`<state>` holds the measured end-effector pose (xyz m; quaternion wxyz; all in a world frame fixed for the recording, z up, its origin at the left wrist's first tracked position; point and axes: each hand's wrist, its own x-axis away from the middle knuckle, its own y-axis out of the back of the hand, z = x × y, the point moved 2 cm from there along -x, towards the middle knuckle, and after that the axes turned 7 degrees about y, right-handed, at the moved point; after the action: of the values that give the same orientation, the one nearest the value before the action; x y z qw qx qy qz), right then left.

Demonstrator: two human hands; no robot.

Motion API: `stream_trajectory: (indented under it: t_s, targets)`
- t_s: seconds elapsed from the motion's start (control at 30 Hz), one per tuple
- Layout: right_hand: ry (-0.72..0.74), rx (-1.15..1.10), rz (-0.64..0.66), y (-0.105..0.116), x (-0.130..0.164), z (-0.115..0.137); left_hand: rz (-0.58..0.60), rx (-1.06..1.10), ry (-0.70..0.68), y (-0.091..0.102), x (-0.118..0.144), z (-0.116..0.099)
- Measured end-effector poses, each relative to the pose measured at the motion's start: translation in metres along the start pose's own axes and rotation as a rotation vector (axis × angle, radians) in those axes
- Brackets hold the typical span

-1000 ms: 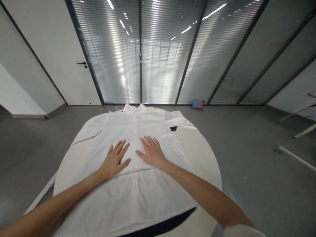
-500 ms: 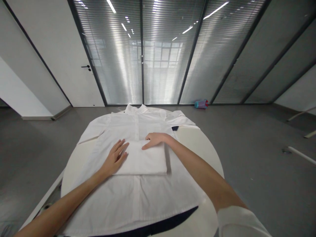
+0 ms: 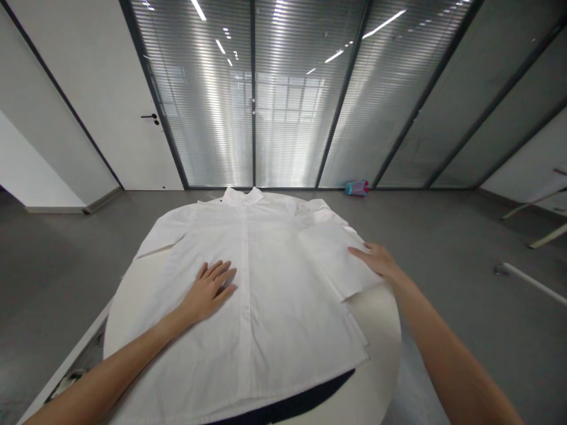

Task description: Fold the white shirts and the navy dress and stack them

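A white button-front shirt [image 3: 274, 330] lies spread on a round white table [image 3: 376, 360], collar toward the far edge. My left hand [image 3: 212, 292] rests flat on the shirt's front, left of the button strip, fingers stretched out and holding nothing. At the right side of the table my right hand [image 3: 376, 260] grips the edge of a flat white rectangular piece [image 3: 336, 257]. That piece covers part of the right sleeve and side of the shirt. Whether it is folded cloth or paper I cannot tell.
Dark blue fabric [image 3: 283, 404] shows beneath the shirt's hem. A blue and pink basket-like object [image 3: 357, 188] lies on the floor by the glass wall [image 3: 287, 136]. Pale furniture legs [image 3: 531, 286] stand at the right. A door [image 3: 146, 153] is at the back left.
My right hand has moved right with the white rectangular piece, from the middle of the shirt to the right sleeve side. My left hand stays at nearly the same spot.
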<state>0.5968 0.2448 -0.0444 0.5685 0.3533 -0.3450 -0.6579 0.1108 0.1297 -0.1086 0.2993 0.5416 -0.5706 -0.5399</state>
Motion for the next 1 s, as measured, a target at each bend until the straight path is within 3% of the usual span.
stream_trajectory:
  t_s: [0.07, 0.17, 0.27, 0.4, 0.47, 0.57, 0.67, 0.73, 0.87, 1.0]
  targets:
    - [-0.056, 0.079, 0.011, 0.006, 0.005, -0.032, -0.004, -0.029, -0.002, 0.000, 0.000, -0.001]
    - [-0.077, 0.215, 0.061, 0.006, 0.018, -0.048, -0.005, -0.036, -0.003, 0.000, 0.000, 0.000]
    - [-0.086, 0.390, 0.074, 0.004, 0.026, -0.038, -0.011, -0.020, -0.002, 0.000, 0.000, 0.001]
    - [0.200, 0.488, -0.074, -0.007, 0.024, -0.017, -0.016, 0.017, 0.001, -0.001, 0.000, 0.002]
    - [0.287, 0.493, -0.017, -0.020, 0.020, -0.015, -0.024, 0.044, 0.001, -0.001, 0.001, 0.002]
    - [0.302, 0.527, 0.090, -0.034, 0.014, -0.012, -0.032, 0.071, 0.008, -0.001, 0.002, 0.002]
    - [0.351, 0.544, 0.035, -0.039, 0.019, 0.015, -0.016, 0.067, 0.016, 0.002, 0.002, 0.003]
    - [0.506, 0.478, 0.016, -0.047, 0.033, 0.048, 0.003, 0.051, 0.023, 0.004, 0.002, 0.002]
    - [0.844, 0.240, 0.242, -0.090, 0.077, 0.109, 0.031, 0.025, 0.037, 0.005, 0.003, -0.002]
    - [0.916, 0.231, 0.350, -0.126, 0.102, 0.122, 0.016, 0.063, 0.018, 0.008, 0.001, -0.004]
